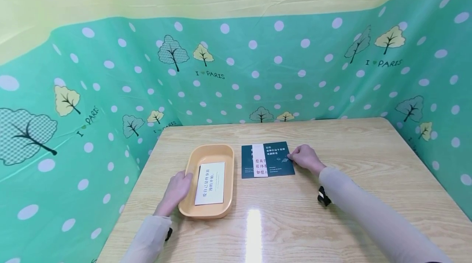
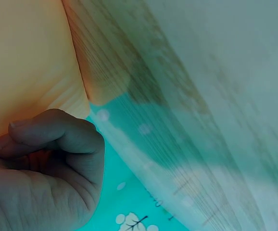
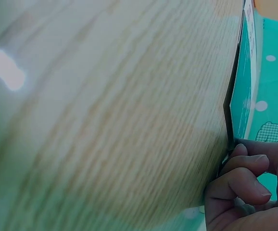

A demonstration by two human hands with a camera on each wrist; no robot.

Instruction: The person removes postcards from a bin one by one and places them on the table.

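My left hand (image 1: 178, 187) grips the left rim of a peach-coloured plastic tray (image 1: 231, 173); the left wrist view shows its curled fingers (image 2: 57, 132) against the tray wall (image 2: 28, 57). Inside the tray lies a white card (image 1: 209, 183) with dark printed writing. To the tray's right, a dark green card (image 1: 274, 166) overlaps a white card with red writing (image 1: 259, 166), which covers part of another dark green card (image 1: 247, 162). My right hand (image 1: 306, 158) pinches the right edge of the rightmost green card, its thumb and fingertips meeting there.
The cards and tray are on a light wood-grain table (image 1: 354, 144). A green and yellow patterned cloth (image 1: 313, 62) hangs behind and along both sides. Light reflects off the table near the front (image 1: 253, 234).
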